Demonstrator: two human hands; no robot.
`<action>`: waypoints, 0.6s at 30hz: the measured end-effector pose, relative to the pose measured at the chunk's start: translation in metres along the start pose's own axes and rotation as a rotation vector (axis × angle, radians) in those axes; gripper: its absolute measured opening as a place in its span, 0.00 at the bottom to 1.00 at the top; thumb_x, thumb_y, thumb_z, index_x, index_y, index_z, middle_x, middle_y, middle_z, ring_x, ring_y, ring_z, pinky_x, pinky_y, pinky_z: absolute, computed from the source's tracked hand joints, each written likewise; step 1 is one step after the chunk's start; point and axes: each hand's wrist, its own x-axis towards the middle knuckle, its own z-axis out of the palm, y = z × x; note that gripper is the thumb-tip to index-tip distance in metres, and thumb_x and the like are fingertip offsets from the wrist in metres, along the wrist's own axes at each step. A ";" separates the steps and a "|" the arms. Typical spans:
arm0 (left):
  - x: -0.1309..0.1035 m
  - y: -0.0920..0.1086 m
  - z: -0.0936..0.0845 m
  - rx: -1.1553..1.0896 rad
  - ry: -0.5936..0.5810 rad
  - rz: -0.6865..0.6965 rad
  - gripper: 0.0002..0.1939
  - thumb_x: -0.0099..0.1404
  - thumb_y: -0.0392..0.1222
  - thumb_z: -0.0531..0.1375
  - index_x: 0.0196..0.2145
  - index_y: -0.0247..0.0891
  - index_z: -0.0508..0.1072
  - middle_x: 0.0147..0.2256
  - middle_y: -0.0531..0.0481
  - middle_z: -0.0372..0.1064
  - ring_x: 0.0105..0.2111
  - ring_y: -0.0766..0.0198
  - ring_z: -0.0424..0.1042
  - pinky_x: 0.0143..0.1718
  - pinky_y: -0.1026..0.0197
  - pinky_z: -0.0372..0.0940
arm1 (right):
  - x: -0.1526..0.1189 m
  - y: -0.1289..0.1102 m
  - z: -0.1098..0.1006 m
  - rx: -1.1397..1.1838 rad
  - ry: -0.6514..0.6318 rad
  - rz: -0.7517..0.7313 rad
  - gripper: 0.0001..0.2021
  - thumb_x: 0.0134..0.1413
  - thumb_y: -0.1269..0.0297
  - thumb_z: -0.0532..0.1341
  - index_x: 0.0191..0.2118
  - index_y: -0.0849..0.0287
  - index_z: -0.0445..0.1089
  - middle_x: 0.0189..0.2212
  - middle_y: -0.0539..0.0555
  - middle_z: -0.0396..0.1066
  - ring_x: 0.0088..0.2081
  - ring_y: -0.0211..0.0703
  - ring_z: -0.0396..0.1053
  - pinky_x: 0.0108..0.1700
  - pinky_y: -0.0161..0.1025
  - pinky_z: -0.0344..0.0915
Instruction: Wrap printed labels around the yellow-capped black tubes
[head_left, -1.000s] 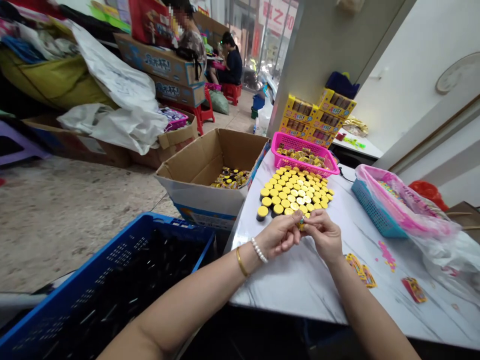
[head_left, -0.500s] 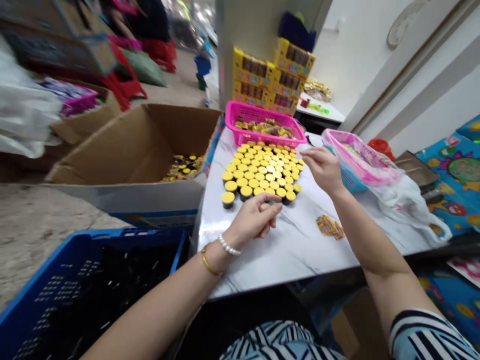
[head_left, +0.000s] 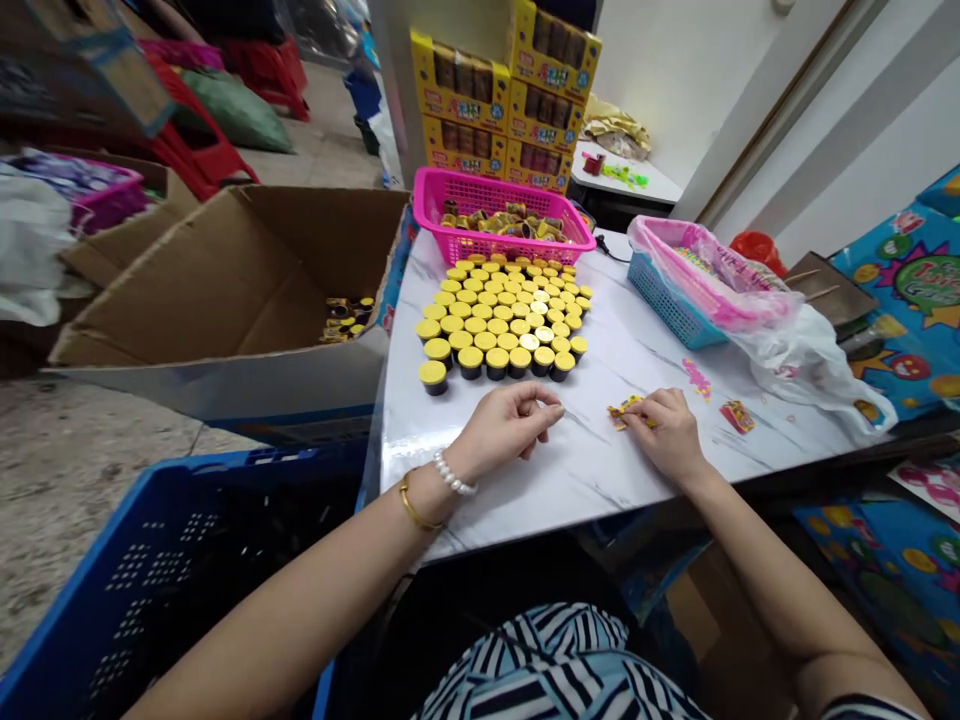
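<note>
Right hand (head_left: 664, 434): fingers bunched on the small pile of yellow printed labels (head_left: 632, 411), fingertips touching its near-right part; whether any label is pinched cannot be told. The pile lies flat on the white marbled surface (head_left: 517, 500), partly under those fingertips and to the right of the left hand (head_left: 512, 428), well apart from it.

Left hand: above the surface's near part, thumb and index fingertips brought together; any item between them too small to tell. Black round tubs with yellow lids (head_left: 497, 357) stand upright in a packed group just beyond it. Behind them, touching or nearly so: pink perforated plastic basket (head_left: 506, 240). Red-and-yellow printed packet (head_left: 738, 416): right of the right hand, apart.
</note>
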 end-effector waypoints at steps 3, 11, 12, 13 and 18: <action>0.002 -0.002 -0.001 -0.048 0.066 0.039 0.22 0.61 0.55 0.68 0.43 0.34 0.76 0.31 0.46 0.75 0.23 0.68 0.69 0.20 0.69 0.59 | 0.024 -0.041 0.003 0.173 0.109 -0.075 0.04 0.61 0.64 0.66 0.39 0.51 0.80 0.40 0.57 0.72 0.45 0.51 0.71 0.50 0.51 0.71; 0.006 -0.003 -0.024 -0.199 0.274 0.239 0.18 0.58 0.51 0.71 0.36 0.31 0.80 0.26 0.51 0.69 0.25 0.70 0.63 0.26 0.67 0.59 | 0.091 -0.121 0.028 0.908 -0.060 0.141 0.24 0.54 0.55 0.70 0.55 0.53 0.71 0.51 0.57 0.71 0.37 0.43 0.77 0.38 0.43 0.79; 0.006 -0.004 -0.026 -0.208 0.295 0.242 0.19 0.57 0.50 0.71 0.40 0.31 0.80 0.26 0.52 0.69 0.25 0.70 0.64 0.26 0.67 0.59 | 0.098 -0.120 0.031 0.987 -0.161 0.232 0.26 0.52 0.52 0.71 0.54 0.56 0.71 0.47 0.57 0.73 0.34 0.42 0.76 0.32 0.41 0.78; 0.007 -0.004 -0.027 -0.215 0.307 0.237 0.22 0.56 0.48 0.72 0.45 0.31 0.79 0.26 0.53 0.69 0.24 0.70 0.64 0.25 0.67 0.60 | 0.104 -0.119 0.035 1.040 -0.280 0.294 0.25 0.51 0.50 0.71 0.50 0.59 0.73 0.40 0.56 0.75 0.30 0.40 0.75 0.27 0.38 0.75; 0.009 -0.006 -0.024 -0.251 0.360 0.186 0.40 0.52 0.42 0.75 0.59 0.34 0.66 0.29 0.57 0.68 0.20 0.72 0.66 0.23 0.67 0.62 | 0.107 -0.105 0.055 1.112 -0.410 0.355 0.20 0.49 0.47 0.72 0.27 0.60 0.71 0.17 0.46 0.66 0.18 0.32 0.60 0.20 0.32 0.58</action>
